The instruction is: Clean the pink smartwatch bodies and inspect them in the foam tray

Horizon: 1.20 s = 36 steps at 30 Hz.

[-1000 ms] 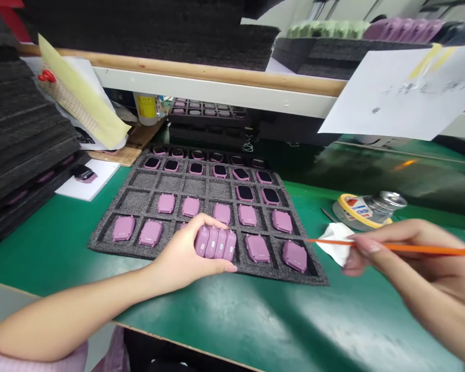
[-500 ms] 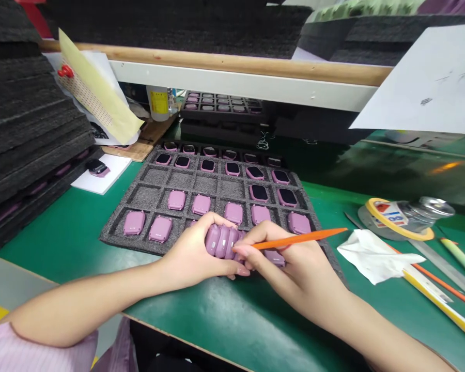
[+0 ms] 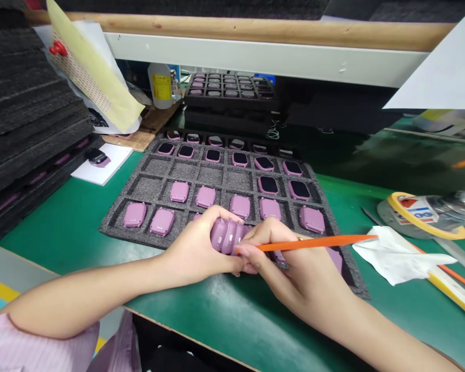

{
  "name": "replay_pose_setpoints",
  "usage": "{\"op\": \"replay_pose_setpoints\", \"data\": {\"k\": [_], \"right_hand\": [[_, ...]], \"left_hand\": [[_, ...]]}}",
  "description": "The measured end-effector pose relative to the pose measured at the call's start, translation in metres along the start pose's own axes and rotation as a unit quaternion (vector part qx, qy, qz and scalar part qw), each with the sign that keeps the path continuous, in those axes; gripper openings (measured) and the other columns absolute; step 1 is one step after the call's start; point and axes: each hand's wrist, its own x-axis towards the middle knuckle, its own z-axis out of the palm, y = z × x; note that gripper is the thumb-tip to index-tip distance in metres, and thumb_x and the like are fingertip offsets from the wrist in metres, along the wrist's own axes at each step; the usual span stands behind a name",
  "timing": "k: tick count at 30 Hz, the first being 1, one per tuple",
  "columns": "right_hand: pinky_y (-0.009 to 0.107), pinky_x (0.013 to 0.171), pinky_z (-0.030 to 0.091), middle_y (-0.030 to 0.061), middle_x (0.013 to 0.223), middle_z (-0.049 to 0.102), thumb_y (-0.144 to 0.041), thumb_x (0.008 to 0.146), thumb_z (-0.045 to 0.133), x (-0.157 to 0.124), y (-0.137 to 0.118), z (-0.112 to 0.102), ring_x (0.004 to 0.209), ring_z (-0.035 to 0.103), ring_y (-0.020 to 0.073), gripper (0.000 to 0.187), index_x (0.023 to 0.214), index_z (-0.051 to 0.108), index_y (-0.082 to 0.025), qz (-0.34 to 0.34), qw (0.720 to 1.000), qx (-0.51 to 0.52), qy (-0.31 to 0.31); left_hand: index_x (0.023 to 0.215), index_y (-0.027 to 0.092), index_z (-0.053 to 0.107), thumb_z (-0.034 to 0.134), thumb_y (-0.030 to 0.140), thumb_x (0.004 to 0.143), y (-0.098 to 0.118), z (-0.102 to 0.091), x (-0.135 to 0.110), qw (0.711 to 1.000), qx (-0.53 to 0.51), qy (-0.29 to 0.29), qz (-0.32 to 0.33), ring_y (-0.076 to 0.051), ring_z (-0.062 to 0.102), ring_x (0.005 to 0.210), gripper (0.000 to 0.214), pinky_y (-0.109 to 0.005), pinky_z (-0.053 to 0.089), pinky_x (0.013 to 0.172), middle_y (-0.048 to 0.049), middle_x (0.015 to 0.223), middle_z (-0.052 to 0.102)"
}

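Several purple watch cases [image 3: 228,236], stacked side by side, are clasped between the thumb and fingers of my left hand [image 3: 201,243]. My right hand [image 3: 294,263] pinches an orange plastic stick [image 3: 313,243] whose near end lies at the held cases; its other end points right. My right fingers hide part of the stack, so I cannot tell whether the tip touches it. Below and behind both hands lies a black foam tray [image 3: 151,187] with compartments. Purple cases [image 3: 206,197] lie back up in its nearer rows, and dark-screened ones [image 3: 268,185] sit in the farther rows.
Stacked black foam trays [image 3: 31,119] stand at left, beside a white pad [image 3: 112,160] bearing a dark watch piece. A crumpled white cloth [image 3: 395,256] and a glass bottle inside a yellow tape ring [image 3: 426,217] are at right. A white shelf edge [image 3: 256,57] crosses above.
The view has shifted, bringing the shelf lower edge higher in the picture and the right-hand items farther right. Both hands keep their grips; the orange stick lies slightly flatter.
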Motion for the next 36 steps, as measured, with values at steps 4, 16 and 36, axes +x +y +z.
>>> {"op": "replay_pose_setpoints", "data": {"k": [4,16,36], "right_hand": [[0.023,0.055,0.051,-0.0022,0.069,0.061,-0.018,0.1,0.053,0.0001,-0.0001,0.0013,0.059,0.062,0.0112,0.021,0.079,0.054,-0.022,-0.006,1.0,-0.009,0.017],[0.026,0.055,0.048,-0.0014,0.069,0.059,-0.023,0.102,0.051,-0.0022,0.0015,0.0064,0.06,0.059,0.0131,0.02,0.082,0.052,-0.022,-0.038,0.997,-0.06,0.013],[0.025,0.052,0.048,-0.002,0.067,0.06,-0.022,0.102,0.05,-0.0011,0.0,0.0077,0.057,0.061,0.0129,0.02,0.082,0.047,-0.024,-0.041,0.994,-0.097,0.029]], "left_hand": [[0.097,0.024,0.053,0.086,0.016,0.057,-0.0029,-0.0012,0.0012,1.0,0.017,0.005,0.01,-0.017,0.068,0.074,0.052,-0.031,0.056,0.066,0.0025,0.09,0.069],[0.097,0.023,0.053,0.086,0.014,0.056,-0.0044,-0.0013,0.0031,1.0,-0.005,0.003,0.009,-0.017,0.067,0.072,0.053,-0.032,0.057,0.063,0.0026,0.087,0.067],[0.096,0.023,0.053,0.086,0.015,0.056,-0.0048,-0.0002,0.0025,1.0,0.001,0.011,0.003,-0.015,0.064,0.066,0.052,-0.028,0.053,0.058,0.004,0.083,0.066]]}}
